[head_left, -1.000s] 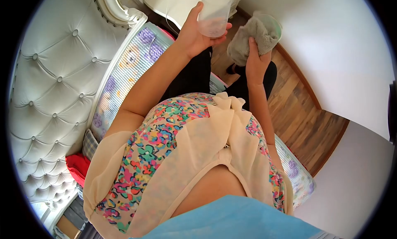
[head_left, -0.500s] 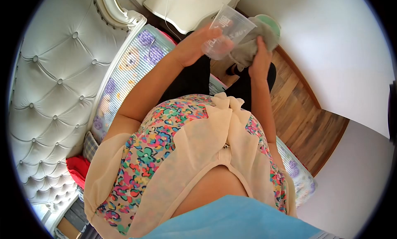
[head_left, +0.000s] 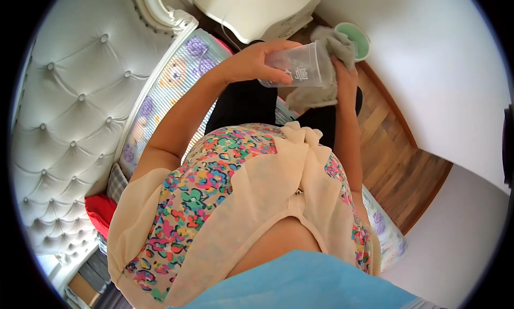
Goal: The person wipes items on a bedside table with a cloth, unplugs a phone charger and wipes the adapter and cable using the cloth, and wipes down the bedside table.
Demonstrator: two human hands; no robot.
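One clear cup [head_left: 306,63], now sideways

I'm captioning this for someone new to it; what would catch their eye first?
Probably the multicoloured floral blouse with cream panels, filling the middle of the picture. Above it, near the top, the left hand holds a clear plastic cup and the right hand a soft grey cloth. The white button-tufted headboard along the left side likely comes next.

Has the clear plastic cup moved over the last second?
Yes, down the view. The clear plastic cup overlapped the white nightstand a second ago; now it lies below the nightstand's front edge.
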